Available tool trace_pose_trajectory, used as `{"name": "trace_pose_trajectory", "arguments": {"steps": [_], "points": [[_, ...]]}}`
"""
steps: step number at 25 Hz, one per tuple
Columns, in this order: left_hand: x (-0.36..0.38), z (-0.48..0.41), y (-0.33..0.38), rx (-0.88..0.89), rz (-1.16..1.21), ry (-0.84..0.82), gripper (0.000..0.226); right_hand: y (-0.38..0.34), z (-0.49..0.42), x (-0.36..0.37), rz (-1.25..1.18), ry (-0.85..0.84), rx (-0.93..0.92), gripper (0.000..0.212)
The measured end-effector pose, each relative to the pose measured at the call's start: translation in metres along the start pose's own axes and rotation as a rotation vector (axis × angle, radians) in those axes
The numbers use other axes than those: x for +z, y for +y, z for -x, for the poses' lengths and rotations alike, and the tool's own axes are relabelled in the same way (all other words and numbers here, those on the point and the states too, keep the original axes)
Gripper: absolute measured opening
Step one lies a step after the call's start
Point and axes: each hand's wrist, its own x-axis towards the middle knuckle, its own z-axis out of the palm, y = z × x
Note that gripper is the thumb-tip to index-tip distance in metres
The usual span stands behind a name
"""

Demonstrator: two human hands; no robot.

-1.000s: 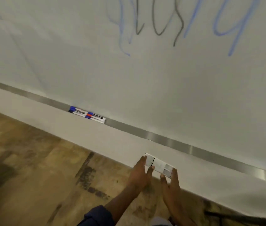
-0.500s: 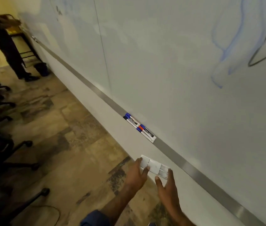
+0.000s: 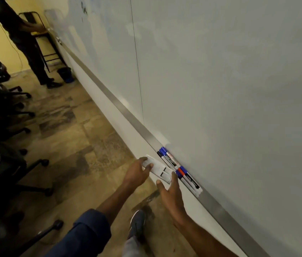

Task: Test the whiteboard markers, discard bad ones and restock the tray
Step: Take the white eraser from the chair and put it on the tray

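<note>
I hold the white tray (image 3: pixel 160 169) between my hands, just in front of the markers (image 3: pixel 180 171), in the lower middle of the frame. My left hand (image 3: pixel 136 174) grips the tray's far end, fingers curled round it and thumb on top. My right hand (image 3: pixel 171 193) is open, with straight fingers pressed against the near end. I think I carry it this way so the long, light piece stays level and lined up with the metal ledge (image 3: pixel 126 113), where it has to go for restocking.

The markers lie end to end and side by side on that ledge, touching the foot of the whiteboard (image 3: pixel 220 80). Their blue, red and black caps are on. The tray hangs just beside them on the room side, not yet resting on anything I can see.

The ledge is narrow and its outer lip is open, so a nudge from the tray's edge could roll a marker off onto the floor (image 3: pixel 76 145). Along the ledge towards the upper left the strip looks bare, which gives me room to slide the tray that way. My shoe (image 3: pixel 137 222) is below my hands. The chairs (image 3: pixel 7 115) stand well apart on the left. Another person (image 3: pixel 22 39) and a dark bin (image 3: pixel 65 74) are far off at the upper left.
</note>
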Motion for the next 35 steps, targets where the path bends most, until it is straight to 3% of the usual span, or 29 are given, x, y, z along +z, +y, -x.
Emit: {"name": "trace_pose_trajectory", "arguments": {"steps": [6,13,17,21,25,28,35], "points": [[-0.040,-0.147,-0.007,0.098,-0.067,-0.088,0.050,-0.048,-0.112,0.061,-0.031,0.113,0.038,0.075],[-0.059,-0.253,-0.016,0.192,-0.161,-0.252,0.053,-0.086,-0.192,0.096,-0.016,0.239,0.138,0.067],[-0.048,-0.274,-0.027,0.217,-0.188,-0.321,0.053,-0.088,-0.200,0.111,0.113,0.218,0.146,0.067],[-0.034,-0.273,-0.037,0.280,-0.183,-0.305,0.049,-0.073,-0.205,0.127,0.289,0.219,0.024,0.058],[-0.024,-0.264,-0.045,0.394,-0.245,-0.314,0.047,-0.057,-0.206,0.136,0.512,0.214,-0.004,0.077],[-0.018,-0.259,-0.045,0.440,-0.248,-0.323,0.048,-0.044,-0.202,0.137,0.569,0.231,-0.017,0.069],[-0.004,-0.248,-0.054,0.518,-0.261,-0.380,0.058,-0.028,-0.184,0.138,0.667,0.301,0.005,0.070]]}}
